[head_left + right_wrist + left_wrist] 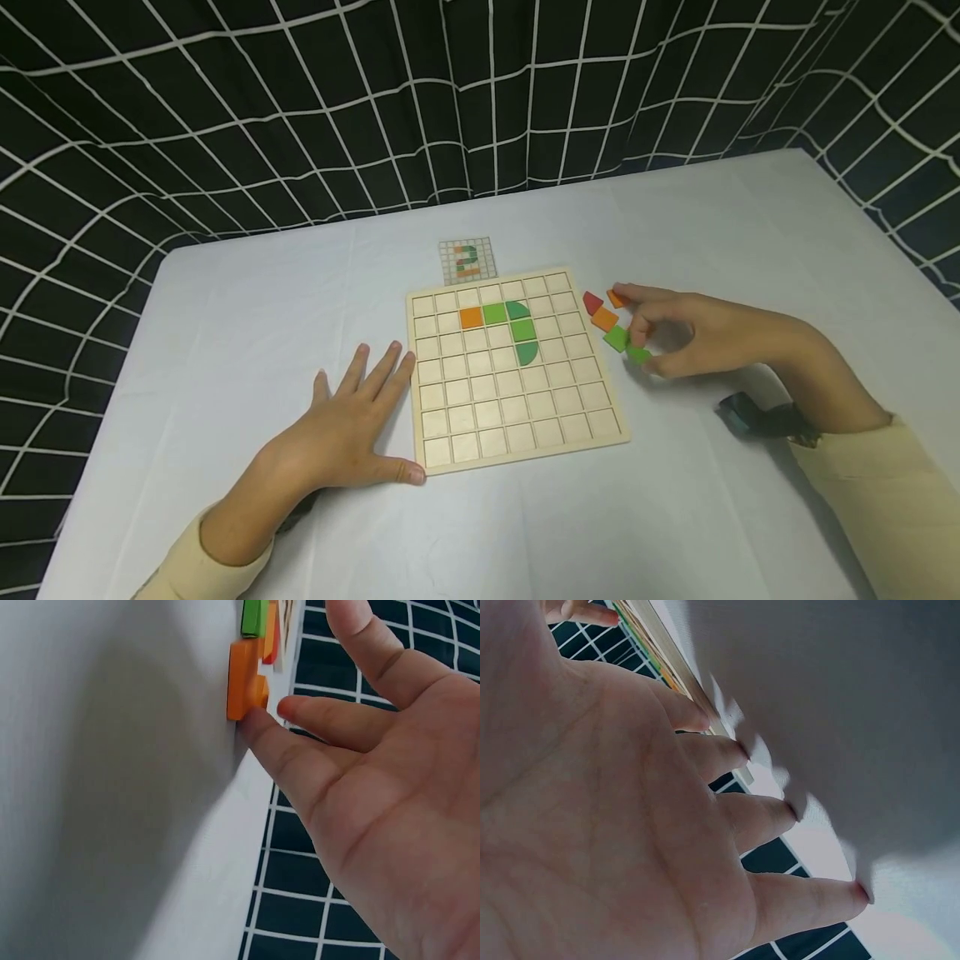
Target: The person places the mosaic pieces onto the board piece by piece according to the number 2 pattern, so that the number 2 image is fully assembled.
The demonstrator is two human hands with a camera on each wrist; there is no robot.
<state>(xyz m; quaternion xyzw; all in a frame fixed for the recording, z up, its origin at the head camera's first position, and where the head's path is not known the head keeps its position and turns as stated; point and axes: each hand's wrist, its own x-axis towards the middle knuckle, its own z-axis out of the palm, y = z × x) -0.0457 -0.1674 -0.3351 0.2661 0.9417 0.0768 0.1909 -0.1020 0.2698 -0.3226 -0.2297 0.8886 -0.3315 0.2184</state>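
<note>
A pale wooden grid board (487, 412) lies on the table. Its cells hold an orange square (471, 317), light green squares (522, 330) and dark green rounded pieces (528, 353). With fingers spread, my left hand (337, 442) rests at the board's left side, its thumb touching the lower left corner. To the right of the board, my right hand (686, 329) hovers over loose pieces, fingers loosely bent. One fingertip touches an orange piece (241, 679) in the right wrist view. Near its thumb and other fingers are light green pieces (616, 338); a red piece (592, 302) and orange square (604, 318) lie closer to the board.
A small pattern card (467, 261) with a coloured figure on a grid lies just beyond the board's top edge. White cloth covers the table (225, 333). Black curtain with a white grid (480, 108) hangs behind and at the sides.
</note>
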